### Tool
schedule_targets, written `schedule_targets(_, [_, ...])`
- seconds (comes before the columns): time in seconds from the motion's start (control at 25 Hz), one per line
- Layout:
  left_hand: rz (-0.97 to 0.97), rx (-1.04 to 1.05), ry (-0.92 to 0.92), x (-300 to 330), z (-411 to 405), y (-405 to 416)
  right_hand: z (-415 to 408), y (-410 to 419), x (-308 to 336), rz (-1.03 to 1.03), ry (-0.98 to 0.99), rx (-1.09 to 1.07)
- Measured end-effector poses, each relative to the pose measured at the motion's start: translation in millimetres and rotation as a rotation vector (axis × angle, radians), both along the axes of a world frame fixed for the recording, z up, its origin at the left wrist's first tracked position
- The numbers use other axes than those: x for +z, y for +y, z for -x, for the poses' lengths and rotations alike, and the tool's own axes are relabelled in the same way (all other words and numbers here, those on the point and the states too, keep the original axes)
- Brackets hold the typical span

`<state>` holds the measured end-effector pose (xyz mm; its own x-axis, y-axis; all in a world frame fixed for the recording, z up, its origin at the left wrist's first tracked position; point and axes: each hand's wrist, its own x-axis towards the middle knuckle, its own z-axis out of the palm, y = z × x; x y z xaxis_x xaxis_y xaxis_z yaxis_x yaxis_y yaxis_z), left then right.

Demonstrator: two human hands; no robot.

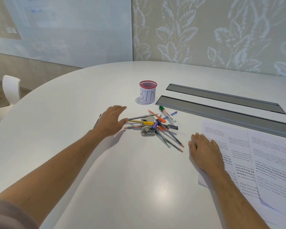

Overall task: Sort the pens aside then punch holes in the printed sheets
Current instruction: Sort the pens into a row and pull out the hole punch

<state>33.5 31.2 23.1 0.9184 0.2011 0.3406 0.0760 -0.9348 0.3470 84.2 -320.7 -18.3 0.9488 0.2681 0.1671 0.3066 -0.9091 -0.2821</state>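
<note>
Pens (157, 125) lie in a crossed heap just beyond the fingertips of my left hand (111, 120), mixed with pencils and a green-capped marker (167, 113). Several rest across the hole punch (147, 128), which sits near the middle of the heap.

Step in hand, as I judge it: clear the pens off the punch first. Best approach: take the outermost pieces, the ones nearest my left thumb, one or two at a time, lifting along their length so that crossed ones do not roll. Lower layers will likely shift if pulled sideways. The mesh cup (148, 92) marked BIN stands beyond and slightly right of my left hand, apart from the heap; whether it is meant for the pens I cannot tell.

Left hand: fingers extended and spread, holding nothing; contact with the nearest pencil tip cannot be told.

Right hand (205, 151): flat, fingers relaxed, resting on the near-left edge of the printed sheets (254, 154), gripping nothing. The sheets fan out to its right on the table (130, 179).
</note>
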Motion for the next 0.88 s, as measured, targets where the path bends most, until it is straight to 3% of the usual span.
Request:
schedule_targets(0.2, [0.057,-0.107,0.249,-4.8,-19.2,-9.9,1.6,0.7,0.6,-0.004,-0.001,-0.004])
schedule_targets(0.68, [0.114,-0.086,0.01,-4.9,-11.0,-18.5,1.0,0.7,1.4,0.017,0.012,0.006])
schedule_targets(0.88, [0.147,0.029,-0.165,-1.6,0.0,-15.8,1.3,-0.3,1.0,0.018,0.003,0.006])
